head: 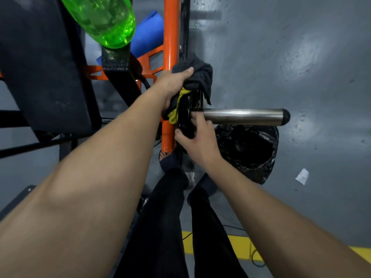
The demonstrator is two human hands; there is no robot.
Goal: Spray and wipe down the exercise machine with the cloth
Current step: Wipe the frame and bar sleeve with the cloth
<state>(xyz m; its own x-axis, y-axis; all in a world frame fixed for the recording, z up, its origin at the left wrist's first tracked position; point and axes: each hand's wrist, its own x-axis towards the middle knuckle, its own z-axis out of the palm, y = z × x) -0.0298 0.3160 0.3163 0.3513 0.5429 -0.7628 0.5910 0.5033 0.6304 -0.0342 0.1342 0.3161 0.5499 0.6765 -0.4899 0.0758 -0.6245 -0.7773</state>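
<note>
2 bare hands meet at the middle of the exercise machine, seen from above. At the far left a black padded seat fills the corner. Next to it the green spray bottle juts in from the top edge, its rounded base just above a black frame piece; what holds it up I cannot tell. Behind the bottle lies a blue roll, beside the orange post that runs down the centre.

The left hand reaches across that post and grips the cloth. Its thumb lies over the dark grey folds, and a yellow part of the cloth shows under the palm. The cloth is bunched against the top of a black weight plate, touching both plate and post.

Just below, the right hand holds the same plate, with its fingers curled round the rim and its thumb near the root of the steel bar. The bar sticks out to the right and ends in a black cap.

Under the bar stands a bin lined with a black bag. Further right, 1 white scrap of paper lies on the grey floor. A yellow floor line crosses the bottom, between the person's dark trouser legs and the right forearm.
</note>
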